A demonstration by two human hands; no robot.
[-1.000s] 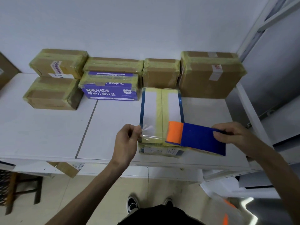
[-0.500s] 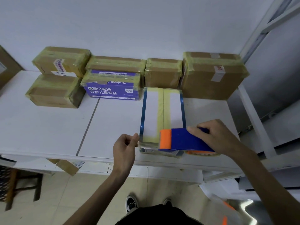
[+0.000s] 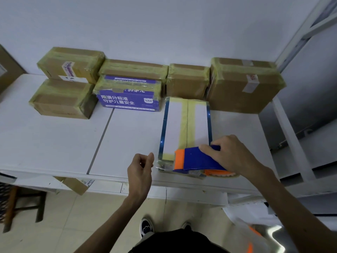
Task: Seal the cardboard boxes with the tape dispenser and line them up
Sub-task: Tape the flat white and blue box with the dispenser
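A flat box with a white top [image 3: 173, 125], blue edges and yellow tape down its middle lies lengthwise near the table's front edge. My right hand [image 3: 234, 156] grips the blue tape dispenser [image 3: 198, 159], whose orange front lies across the box's near end. Its tape roll [image 3: 220, 174] hangs over the box's near right corner. Clear tape wraps the near left corner. My left hand [image 3: 141, 167] hovers just left of that corner, fingers curled with thumb against forefinger. I see nothing held in it.
Several taped brown boxes [image 3: 244, 84] and a purple printed box [image 3: 129, 96] line the back wall. The white table [image 3: 54, 143] has a seam left of centre. A white shelf frame [image 3: 291, 139] stands at the right. A stool [image 3: 23, 203] sits below left.
My right hand has turned the dispenser and pulled it down over the box's near end. My left hand let go of the tape end and moved slightly left off the box.
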